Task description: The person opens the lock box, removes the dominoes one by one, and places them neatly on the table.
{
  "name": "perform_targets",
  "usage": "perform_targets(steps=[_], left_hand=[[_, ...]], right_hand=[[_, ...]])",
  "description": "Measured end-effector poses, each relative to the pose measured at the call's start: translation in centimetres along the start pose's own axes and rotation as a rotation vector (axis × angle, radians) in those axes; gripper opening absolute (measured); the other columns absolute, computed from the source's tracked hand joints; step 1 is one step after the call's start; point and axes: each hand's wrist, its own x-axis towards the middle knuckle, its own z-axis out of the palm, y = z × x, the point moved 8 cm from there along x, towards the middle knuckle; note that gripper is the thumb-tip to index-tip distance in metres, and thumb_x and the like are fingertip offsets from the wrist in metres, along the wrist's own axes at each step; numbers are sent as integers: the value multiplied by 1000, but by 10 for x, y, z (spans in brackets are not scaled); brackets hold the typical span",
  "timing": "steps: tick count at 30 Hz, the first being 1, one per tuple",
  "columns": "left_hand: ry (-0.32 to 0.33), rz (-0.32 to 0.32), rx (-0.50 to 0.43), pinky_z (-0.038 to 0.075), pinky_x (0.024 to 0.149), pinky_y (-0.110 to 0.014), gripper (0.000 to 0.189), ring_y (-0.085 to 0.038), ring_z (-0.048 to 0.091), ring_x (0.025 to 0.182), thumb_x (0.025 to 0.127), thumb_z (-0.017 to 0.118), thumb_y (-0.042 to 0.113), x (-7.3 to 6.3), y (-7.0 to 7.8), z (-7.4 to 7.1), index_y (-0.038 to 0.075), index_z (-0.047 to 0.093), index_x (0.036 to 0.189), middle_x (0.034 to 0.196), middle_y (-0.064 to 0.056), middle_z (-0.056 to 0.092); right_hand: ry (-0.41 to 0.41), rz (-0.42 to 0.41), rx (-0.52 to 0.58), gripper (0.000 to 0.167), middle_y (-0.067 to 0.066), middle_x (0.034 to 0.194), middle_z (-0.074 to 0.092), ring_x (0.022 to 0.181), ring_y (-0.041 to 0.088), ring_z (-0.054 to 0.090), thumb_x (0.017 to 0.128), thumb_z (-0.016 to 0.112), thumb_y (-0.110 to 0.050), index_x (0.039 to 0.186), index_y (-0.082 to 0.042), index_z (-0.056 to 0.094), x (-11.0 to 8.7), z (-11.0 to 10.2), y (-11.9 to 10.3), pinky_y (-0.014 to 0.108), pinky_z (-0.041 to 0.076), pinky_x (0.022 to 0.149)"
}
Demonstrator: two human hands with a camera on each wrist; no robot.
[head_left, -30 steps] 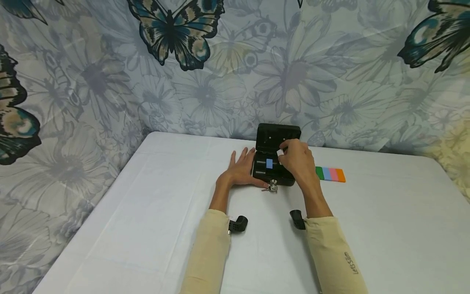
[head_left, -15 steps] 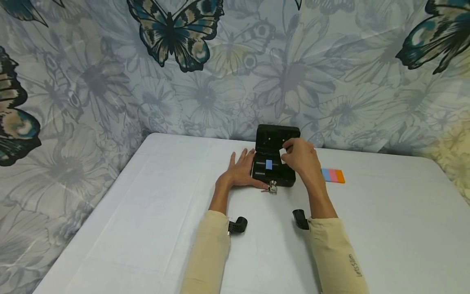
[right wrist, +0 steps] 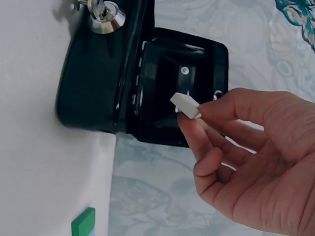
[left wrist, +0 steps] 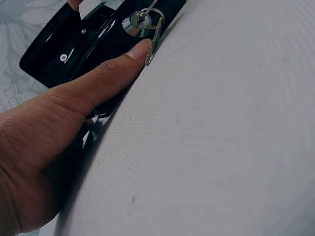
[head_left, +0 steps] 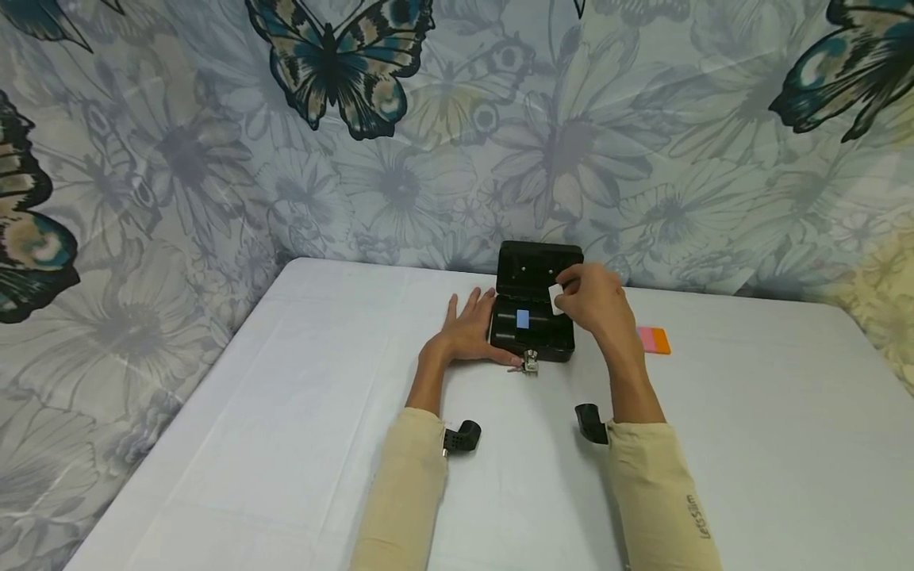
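A small black metal cash box (head_left: 550, 347) stands with its lid (head_left: 524, 258) raised. Inside it lies a light-blue rectangular piece (head_left: 523, 319). A round silver lock (left wrist: 134, 23) with keys on a ring (left wrist: 156, 37) sits on the box's front. My left hand (head_left: 467, 333) rests against the box's left side, fingers spread, its thumb (left wrist: 110, 71) along the front beside the keys. Over the right part of the box, my right hand (head_left: 596, 301) pinches a small white rectangular block (right wrist: 186, 105) between thumb and fingertips.
Right of the box, a row of flat coloured pieces lies on the white table (head_left: 286, 396); pink (head_left: 646, 339) and orange (head_left: 660, 341) ones show past my right wrist. A green piece (right wrist: 83, 222) shows in the right wrist view. A butterfly-print cloth (head_left: 400, 182) hangs behind.
My right hand has moved a little to the right with the white block, which now shows plainly. Its wrist now covers the row's green and blue pieces in the head view. My left hand stays put.
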Motion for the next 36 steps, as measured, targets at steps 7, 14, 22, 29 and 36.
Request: perform_targets(steps=[7,14,22,29,36], left_hand=[[10,3,-6,-16,132,-54,131,-26,-6,167,74,87,58,1,-1,1,16,8,170,179,-7,9],[3,2,3,-17,132,-53,133,-25,-7,167,74,86,59,1,-2,2,16,6,170,179,-6,7],[-15,-8,13,-17,132,-53,132,-24,-8,167,74,86,61,0,-3,3,19,5,170,179,-4,6],[-19,-13,44,-16,133,-53,133,-23,-9,167,75,85,60,-1,0,1,15,3,170,179,-4,4],[-23,-6,43,-13,134,-54,133,-26,-5,167,75,85,61,-7,6,-5,13,5,170,179,-5,7]], right_hand=[[-34,13,10,36,21,106,72,85,29,62,93,62,-9,127,1,69,1,-5,5,32,47,67],[-72,31,18,39,24,116,70,94,35,63,95,62,-10,132,1,67,1,-6,9,40,53,77],[-69,17,11,39,24,115,70,91,34,64,94,61,-10,131,1,67,0,-9,12,37,52,73],[-49,13,0,39,26,116,71,93,35,64,94,61,-9,130,2,68,-1,-14,14,38,52,72],[-110,24,2,44,27,120,70,98,37,64,95,56,-9,136,3,64,-1,-16,20,43,53,78]])
